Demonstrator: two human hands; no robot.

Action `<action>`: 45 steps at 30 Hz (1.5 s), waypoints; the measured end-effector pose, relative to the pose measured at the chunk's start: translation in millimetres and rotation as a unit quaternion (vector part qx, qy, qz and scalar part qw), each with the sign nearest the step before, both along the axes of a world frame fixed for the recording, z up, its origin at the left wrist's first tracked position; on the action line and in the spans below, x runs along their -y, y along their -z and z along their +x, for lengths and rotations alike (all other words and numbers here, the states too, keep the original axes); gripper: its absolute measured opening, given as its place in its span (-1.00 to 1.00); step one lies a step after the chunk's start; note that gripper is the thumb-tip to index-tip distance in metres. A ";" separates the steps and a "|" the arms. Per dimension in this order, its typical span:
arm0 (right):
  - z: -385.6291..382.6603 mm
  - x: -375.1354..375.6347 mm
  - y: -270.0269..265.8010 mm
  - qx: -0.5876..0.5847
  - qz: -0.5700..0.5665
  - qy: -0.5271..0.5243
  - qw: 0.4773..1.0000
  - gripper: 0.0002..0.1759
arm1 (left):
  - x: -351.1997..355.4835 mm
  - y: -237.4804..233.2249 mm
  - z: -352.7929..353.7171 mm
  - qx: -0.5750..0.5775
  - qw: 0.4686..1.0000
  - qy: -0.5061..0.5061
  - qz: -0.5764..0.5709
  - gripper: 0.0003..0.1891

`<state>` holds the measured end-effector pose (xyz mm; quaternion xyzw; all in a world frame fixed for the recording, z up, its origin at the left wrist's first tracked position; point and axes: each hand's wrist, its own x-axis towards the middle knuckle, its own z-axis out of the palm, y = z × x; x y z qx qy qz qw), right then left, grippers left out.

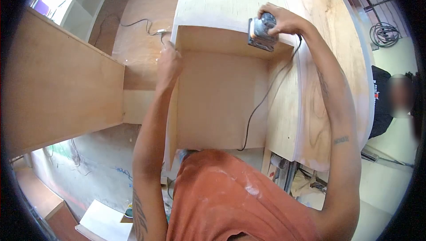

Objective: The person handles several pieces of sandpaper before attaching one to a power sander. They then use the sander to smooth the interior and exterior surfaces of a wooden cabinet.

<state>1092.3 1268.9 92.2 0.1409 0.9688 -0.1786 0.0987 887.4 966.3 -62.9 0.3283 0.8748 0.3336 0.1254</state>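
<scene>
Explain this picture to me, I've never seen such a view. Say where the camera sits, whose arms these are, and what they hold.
The one camera is worn on a person's head and looks down, so the edges curve. Both arms are that person's own, above an orange shirt. The right hand grips a small electric sander on the far edge of an open plywood box; its black cord hangs down inside. The left hand clasps the box's left wall. Another person is at the right edge.
</scene>
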 end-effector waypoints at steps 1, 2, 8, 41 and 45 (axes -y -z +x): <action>8.3 -2.6 -1.3 0.001 -0.003 0.013 1.000 -0.36 | 0.7 -6.5 2.1 -0.002 1.000 0.000 0.004 -0.81; 14.1 -4.6 -0.9 0.003 -0.006 0.024 1.000 -0.36 | 2.5 -11.8 5.1 0.005 1.000 0.005 -0.005 -0.80; -5.4 13.3 -2.3 -0.001 -0.027 0.006 1.000 -0.42 | -3.8 29.5 -5.3 0.101 0.989 -0.025 0.101 -0.78; 5.4 19.3 29.2 -0.054 0.120 0.334 0.933 -0.30 | -14.9 7.6 -6.6 -0.175 0.974 0.129 0.068 -0.29; 4.8 22.4 25.6 -0.029 0.154 0.441 0.884 -0.24 | -53.1 22.3 -43.9 -0.297 0.928 0.223 -0.029 -0.24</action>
